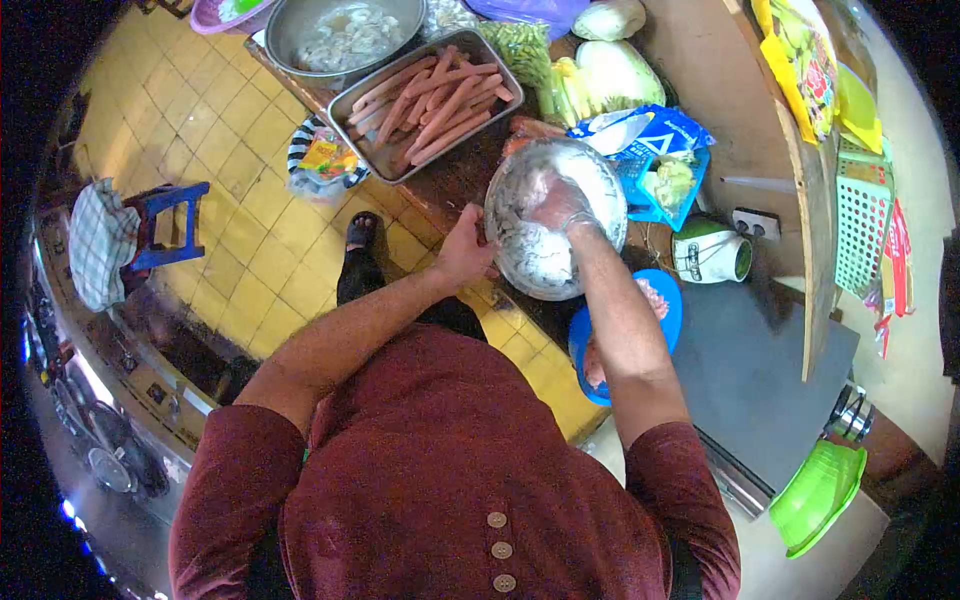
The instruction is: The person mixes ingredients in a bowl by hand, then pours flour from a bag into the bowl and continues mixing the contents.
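Note:
A round metal bowl [508, 268] with white flour-like powder [545, 250] in it stands at the edge of the wooden table. My left hand [466, 248] is at the bowl's left rim, its fingers curled on the edge. My right hand [562, 208] reaches down inside the bowl, dusted with the powder; its fingers are blurred, and I cannot tell what they hold. Under my right forearm lies a blue plate [668, 290] with pale pink raw meat [654, 299], partly hidden by the arm.
Behind the bowl are a metal tray [398, 178] of sausages [440, 105], a large pot [285, 58], a cabbage [615, 75] and a blue basket [690, 205]. A green-and-white container [705, 250] stands right. A blue stool [185, 228] stands on the tiled floor, left.

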`<state>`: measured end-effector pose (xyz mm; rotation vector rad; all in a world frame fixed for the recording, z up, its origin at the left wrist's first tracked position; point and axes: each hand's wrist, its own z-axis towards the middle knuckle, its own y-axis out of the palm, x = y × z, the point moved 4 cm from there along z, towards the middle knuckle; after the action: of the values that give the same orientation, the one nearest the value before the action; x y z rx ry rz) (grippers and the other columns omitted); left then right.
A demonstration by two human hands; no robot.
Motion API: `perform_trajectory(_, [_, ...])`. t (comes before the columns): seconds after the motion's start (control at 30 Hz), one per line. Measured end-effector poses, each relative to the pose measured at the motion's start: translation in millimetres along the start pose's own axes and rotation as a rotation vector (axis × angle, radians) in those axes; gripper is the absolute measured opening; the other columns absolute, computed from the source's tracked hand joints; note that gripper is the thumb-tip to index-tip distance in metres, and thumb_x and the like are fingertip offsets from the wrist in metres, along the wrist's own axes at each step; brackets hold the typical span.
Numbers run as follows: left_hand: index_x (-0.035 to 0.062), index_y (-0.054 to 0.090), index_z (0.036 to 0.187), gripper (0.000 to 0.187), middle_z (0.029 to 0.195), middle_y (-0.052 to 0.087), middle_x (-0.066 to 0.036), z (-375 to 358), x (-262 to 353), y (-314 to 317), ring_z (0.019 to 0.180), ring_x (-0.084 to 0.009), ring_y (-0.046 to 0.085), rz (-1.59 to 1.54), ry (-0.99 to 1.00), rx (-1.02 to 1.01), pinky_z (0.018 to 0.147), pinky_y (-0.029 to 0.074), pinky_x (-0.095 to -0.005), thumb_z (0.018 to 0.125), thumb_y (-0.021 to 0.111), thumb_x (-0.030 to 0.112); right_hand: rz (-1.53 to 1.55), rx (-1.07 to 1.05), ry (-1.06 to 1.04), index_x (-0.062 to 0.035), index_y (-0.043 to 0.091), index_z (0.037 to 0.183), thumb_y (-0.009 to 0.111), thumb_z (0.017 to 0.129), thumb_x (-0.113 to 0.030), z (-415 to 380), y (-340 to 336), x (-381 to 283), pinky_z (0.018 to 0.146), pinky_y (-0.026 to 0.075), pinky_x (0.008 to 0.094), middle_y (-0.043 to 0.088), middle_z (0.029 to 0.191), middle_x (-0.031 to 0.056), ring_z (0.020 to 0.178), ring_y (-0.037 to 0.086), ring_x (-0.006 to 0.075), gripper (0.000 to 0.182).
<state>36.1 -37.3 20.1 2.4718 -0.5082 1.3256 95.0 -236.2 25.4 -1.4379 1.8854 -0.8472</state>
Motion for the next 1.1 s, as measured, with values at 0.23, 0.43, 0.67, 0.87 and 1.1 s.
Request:
perform_trajectory(0.23, [0.0064,0.042,0.119,0.042,0.107,0.059,-0.011,-1,2,4,0.099,-0.0228,0.059,-0.107,-0.017,0.013,0.085,0.052,-0.0386,0.086,0.067,0.004,0.27,0.224,-0.261,-0.0044,0.067,0.113,0.075,0.074,-0.017,-73,-42,11,0.095,0.048,0.039,0.067,0.112,0.019,0.108,0.063,0.0327,0.042])
perform_trajectory(0.43, [0.0069,0.037,0.117,0.037,0.096,0.056,-0.01,8,-14,10,0.076,-0.0186,0.063,-0.011,0.034,0.025,0.054,0.061,-0.0347,0.089,0.059,-0.004,0.647,0.316,-0.229,-0.0023,0.071,0.102,0.067,0.078,-0.008,-111,-66,31,0.091,0.05,0.037,0.071,0.103,0.0158,0.1,0.067,0.029,0.025])
perform_trajectory(0.67, [0.0065,0.037,0.117,0.036,0.094,0.055,-0.01,14,-27,12,0.074,-0.0172,0.061,-0.192,0.112,-0.022,0.056,0.062,-0.034,0.091,0.059,-0.003,0.419,0.162,-0.266,-0.0016,0.065,0.116,0.064,0.084,-0.012,-111,-45,32,0.097,0.046,0.0386,0.065,0.115,0.0219,0.11,0.062,0.0303,0.034])
perform_trajectory(0.87, [0.0062,0.036,0.119,0.038,0.102,0.059,-0.013,13,-25,14,0.078,-0.0189,0.064,-0.167,0.049,-0.07,0.056,0.061,-0.0342,0.09,0.058,-0.003,-0.053,0.317,-0.155,-0.0075,0.032,0.149,0.068,0.08,-0.036,-77,48,15,0.114,0.028,0.0445,0.039,0.145,0.0288,0.137,0.034,0.0424,0.083])
perform_trajectory(1.1, [0.0046,0.04,0.12,0.04,0.099,0.063,-0.012,13,-18,11,0.082,-0.0207,0.064,-0.113,0.146,-0.053,0.068,0.055,-0.035,0.088,0.064,0.004,0.37,0.485,-0.008,0.0003,0.062,0.116,0.07,0.072,-0.02,-37,34,68,0.085,0.054,0.0428,0.07,0.096,0.0218,0.09,0.067,0.0377,0.049])
